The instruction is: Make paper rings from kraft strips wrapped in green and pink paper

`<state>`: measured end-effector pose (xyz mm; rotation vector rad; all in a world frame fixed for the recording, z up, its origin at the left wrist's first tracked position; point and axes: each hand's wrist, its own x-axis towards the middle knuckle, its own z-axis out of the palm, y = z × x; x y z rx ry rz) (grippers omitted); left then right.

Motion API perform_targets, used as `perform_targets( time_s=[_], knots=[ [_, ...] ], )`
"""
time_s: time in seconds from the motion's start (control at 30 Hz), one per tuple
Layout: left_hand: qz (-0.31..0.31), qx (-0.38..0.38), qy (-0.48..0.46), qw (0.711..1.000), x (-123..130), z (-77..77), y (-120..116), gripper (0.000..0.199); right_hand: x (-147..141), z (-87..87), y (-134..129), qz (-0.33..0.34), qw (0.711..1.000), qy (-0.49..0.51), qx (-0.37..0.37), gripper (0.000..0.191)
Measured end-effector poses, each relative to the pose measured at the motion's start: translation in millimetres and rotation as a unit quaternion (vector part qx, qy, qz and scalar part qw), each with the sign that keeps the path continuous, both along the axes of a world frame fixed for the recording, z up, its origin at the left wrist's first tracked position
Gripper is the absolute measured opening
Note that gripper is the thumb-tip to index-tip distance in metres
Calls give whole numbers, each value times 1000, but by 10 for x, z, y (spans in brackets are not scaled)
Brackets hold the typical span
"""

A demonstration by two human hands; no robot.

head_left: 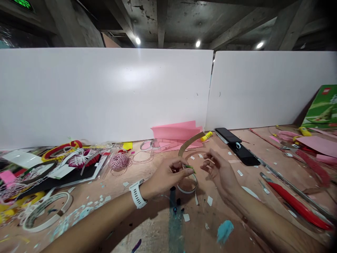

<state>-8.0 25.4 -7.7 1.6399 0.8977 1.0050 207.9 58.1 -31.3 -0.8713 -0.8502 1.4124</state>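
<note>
My left hand (175, 172), with a white watch on its wrist, pinches a small green piece (190, 168) between thumb and fingers. A curved brown strip (190, 143) rises just behind these fingers; its lower end is hidden by them. Below the fingertips is a thin pale ring (187, 192), partly covered by my left hand. To the right, my right hand (217, 169) is raised with its fingers curled but apart, and nothing shows between them. A gap separates the two hands.
Pink paper (179, 133) and a yellow tube (206, 136) lie by the white panel. Two dark phones (243, 154) and a red cutter (297, 202) are on the right. At left are a ball of twine (119, 161), a tape roll (47, 212) and tangled yarn.
</note>
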Motion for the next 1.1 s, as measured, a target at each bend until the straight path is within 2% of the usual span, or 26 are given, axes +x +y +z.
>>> perform_targets(
  time_s=[0.07,0.13,0.27,0.37,0.53,0.73,0.93,1.1],
  knots=[
    [-8,12,8,1000,-21,34,-15,33,98,-48,127,-40,999,-5,-27,32],
    [-35,20,25,999,-48,69,-29,32,189,-71,232,-48,998,-9,-46,41],
    [-106,34,60,992,-118,147,-36,28,283,-23,296,-7,999,-22,-32,57],
    [-117,47,68,990,-177,196,-6,29,278,48,262,22,999,-49,8,55],
    [-74,77,76,991,-269,213,102,29,222,120,194,64,987,-102,104,43],
    [12,140,87,986,-320,207,196,27,152,135,95,111,954,-180,215,45],
    [-9,135,110,985,-303,254,130,28,146,106,-2,151,918,-293,219,31],
    [-1,132,143,981,-246,202,82,33,119,166,-45,185,896,-345,211,27]
  ],
)
